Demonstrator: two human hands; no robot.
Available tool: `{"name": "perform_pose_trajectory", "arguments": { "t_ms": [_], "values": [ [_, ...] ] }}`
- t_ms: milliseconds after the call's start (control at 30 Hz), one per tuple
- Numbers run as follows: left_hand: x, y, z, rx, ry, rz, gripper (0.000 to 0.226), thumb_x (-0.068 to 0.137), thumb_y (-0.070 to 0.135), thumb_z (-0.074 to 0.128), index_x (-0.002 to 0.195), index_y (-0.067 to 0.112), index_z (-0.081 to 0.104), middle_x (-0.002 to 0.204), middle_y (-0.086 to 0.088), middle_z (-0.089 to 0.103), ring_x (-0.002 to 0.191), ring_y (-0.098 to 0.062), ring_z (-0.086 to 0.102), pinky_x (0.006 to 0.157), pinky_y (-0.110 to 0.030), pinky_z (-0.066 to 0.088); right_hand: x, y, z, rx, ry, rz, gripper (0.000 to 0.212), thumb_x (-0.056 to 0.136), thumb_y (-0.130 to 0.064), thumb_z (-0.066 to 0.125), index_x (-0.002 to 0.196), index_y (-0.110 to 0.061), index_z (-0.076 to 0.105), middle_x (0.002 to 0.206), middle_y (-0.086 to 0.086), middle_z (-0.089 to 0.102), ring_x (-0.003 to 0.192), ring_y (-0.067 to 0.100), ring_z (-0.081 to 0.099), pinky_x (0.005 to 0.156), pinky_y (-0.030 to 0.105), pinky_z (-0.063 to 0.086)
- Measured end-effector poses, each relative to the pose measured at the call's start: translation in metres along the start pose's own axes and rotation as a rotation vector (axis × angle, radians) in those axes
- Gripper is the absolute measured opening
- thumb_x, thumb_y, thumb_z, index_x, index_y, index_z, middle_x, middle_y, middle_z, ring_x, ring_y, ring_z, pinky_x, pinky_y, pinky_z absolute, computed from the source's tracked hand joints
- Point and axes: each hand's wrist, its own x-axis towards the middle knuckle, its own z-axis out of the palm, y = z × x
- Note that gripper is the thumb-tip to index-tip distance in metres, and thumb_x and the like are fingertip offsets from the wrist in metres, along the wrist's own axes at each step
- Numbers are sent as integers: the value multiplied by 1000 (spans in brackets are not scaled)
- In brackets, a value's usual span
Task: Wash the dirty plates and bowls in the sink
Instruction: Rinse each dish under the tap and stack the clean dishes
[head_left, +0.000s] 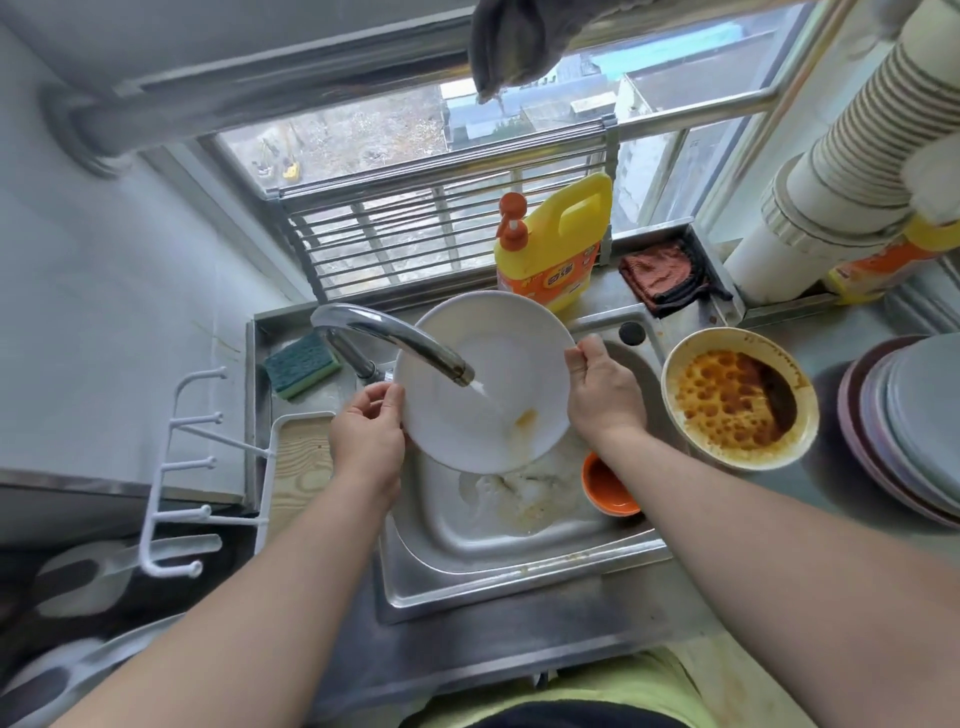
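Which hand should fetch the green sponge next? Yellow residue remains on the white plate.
Probably the left hand: the green rectangular sponge lies on the sink's left ledge, nearer it. The right hand grips the round white plate on the far side.

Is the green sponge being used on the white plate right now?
No, the sponge lies beside the tap while both hands hold the plate.

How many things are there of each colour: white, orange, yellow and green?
White plate: 1
Orange bowl: 1
Yellow soap bottle: 1
Green sponge: 1
Total: 4
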Motion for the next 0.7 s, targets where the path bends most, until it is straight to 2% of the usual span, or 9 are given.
{"name": "perform_pose_trajectory", "arguments": {
  "t_ms": [167,333,533,633,700],
  "values": [
    [4,1,-26,-30,71,26,7,101,23,70,95,20,72,87,-1,72,82,-20,64,89,-46,57,-6,-19,23,48,-59,-7,36,111,-47,35,103,-15,47,87,7,60,85,37,58,74,46,49],
    [5,0,-42,-26,92,41,5,101,24,70,98,21,73,98,-8,74,90,-22,66,98,-54,57,-11,-26,38,48,-81,-1,33,111,-49,34,96,-21,43,86,6,62,81,35,56,69,40,40],
    [5,-1,-38,-31,102,39,7,102,22,69,95,22,71,92,-5,72,86,-21,64,95,-52,57,-9,-26,36,67,-78,2,32,111,-50,35,94,-23,43,81,1,60,81,35,57,68,40,41],
    [4,-7,-31,-4,88,6,8,101,25,70,94,22,72,89,-2,71,83,-21,64,92,-51,58,-6,-20,26,55,-67,-11,34,111,-51,34,97,-22,45,85,5,63,84,37,59,71,45,49],
    [1,-12,-23,3,70,-8,10,101,26,71,91,24,73,90,-3,71,84,-21,64,92,-52,57,-4,-15,16,28,-60,-17,35,111,-50,34,100,-19,47,87,6,63,84,37,59,71,46,50]
  ]
}}
